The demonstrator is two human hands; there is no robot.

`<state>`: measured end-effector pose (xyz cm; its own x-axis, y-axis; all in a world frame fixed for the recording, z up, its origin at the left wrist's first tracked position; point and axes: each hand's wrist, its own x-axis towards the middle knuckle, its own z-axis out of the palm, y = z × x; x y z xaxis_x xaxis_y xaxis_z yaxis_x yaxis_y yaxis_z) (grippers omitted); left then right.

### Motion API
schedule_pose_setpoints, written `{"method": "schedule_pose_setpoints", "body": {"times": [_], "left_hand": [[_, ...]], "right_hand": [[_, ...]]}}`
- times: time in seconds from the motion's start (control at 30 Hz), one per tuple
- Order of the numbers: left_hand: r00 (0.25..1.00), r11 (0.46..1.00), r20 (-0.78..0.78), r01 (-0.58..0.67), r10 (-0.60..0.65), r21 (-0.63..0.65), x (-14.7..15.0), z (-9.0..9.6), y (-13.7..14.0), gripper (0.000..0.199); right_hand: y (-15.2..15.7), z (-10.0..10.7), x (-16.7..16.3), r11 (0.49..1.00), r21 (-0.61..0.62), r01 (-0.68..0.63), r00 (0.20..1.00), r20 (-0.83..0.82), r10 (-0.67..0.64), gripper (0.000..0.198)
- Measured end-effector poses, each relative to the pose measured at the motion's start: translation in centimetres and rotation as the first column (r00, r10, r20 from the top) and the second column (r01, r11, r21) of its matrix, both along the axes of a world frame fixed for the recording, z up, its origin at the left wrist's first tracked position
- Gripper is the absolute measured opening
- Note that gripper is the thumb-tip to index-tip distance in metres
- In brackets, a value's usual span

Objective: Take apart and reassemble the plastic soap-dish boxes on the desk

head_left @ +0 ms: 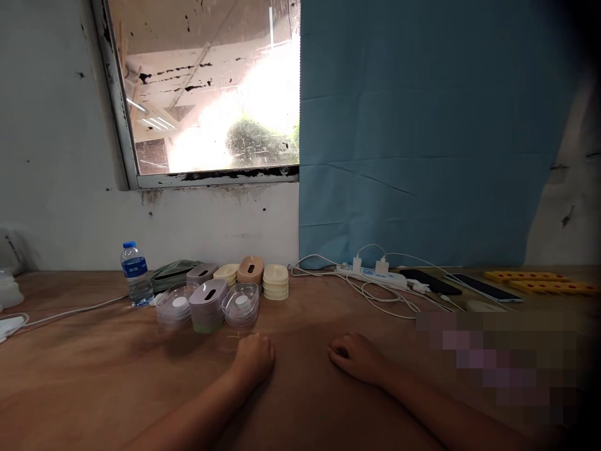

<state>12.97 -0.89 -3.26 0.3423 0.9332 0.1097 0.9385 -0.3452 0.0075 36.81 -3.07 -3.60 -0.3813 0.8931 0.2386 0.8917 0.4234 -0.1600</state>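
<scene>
Both hands (253,357) (357,357) rest near clear containers (240,305).

The single head camera looks forward and slightly down over the table (300,401) toward the wall and window (211,88), from near.

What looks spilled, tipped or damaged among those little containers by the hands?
Nothing spilled or tipped. The clear containers, the grey-lidded box and the water bottle stand upright on the table. Both hands, left and right, rest empty.
</scene>
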Motion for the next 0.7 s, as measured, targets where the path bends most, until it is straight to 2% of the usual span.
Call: {"method": "schedule_pose_setpoints", "body": {"times": [0.13,0.37,0.7], "left_hand": [[1.0,1.0,0.012,0.017,-0.017,0.01,0.1,-0.2,0.3,0.036],[0.999,0.998,0.013,0.051,-0.052,0.035,-0.3,-0.3,0.5,0.041],[0.973,0.973,-0.004,0.231,-0.231,0.017,0.2,-0.3,0.6,0.032]], "right_hand": [[0.4,0.1,-0.5,1.0,-0.003,-0.031,0.999,0.019,0.031,0.031],[-0.8,1.0,0.2,0.991,-0.062,-0.123,0.991,0.052,0.126,0.028],[-1.1,1.6,0.4,0.99,-0.122,-0.064,0.998,0.007,0.066,0.024]]}}
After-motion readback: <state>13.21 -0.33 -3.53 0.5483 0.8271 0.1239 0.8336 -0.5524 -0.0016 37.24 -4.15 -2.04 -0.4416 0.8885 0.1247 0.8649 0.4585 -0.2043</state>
